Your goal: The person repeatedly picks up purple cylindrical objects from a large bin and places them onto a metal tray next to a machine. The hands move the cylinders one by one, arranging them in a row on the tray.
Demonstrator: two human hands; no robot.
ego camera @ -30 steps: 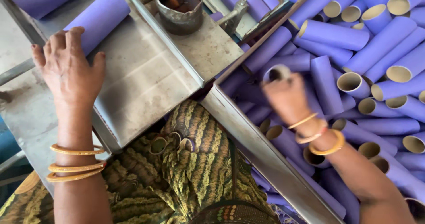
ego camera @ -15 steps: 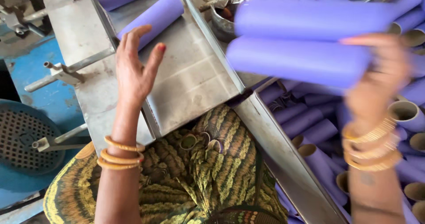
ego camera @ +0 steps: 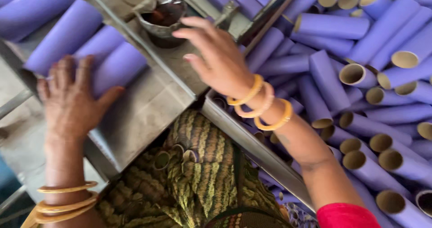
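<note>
My left hand (ego camera: 72,97) lies flat on the metal tray (ego camera: 144,115), its fingertips against the near ends of purple cardboard tubes (ego camera: 96,52) lying side by side there. My right hand (ego camera: 216,57) hovers over the tray's right edge with its fingers spread and nothing in them, just below a small dark metal bowl (ego camera: 164,18). Yellow bangles ring both wrists.
A big heap of purple cardboard tubes (ego camera: 360,75) with open tan ends fills the bin on the right. A grey metal rail (ego camera: 252,147) separates it from my lap, covered in green patterned cloth (ego camera: 202,178). More tubes lie behind the bowl.
My right hand carried two purple tubes over from the bin; they now lie on the tray and the hand is empty. My left hand came down onto the tubes' ends.
</note>
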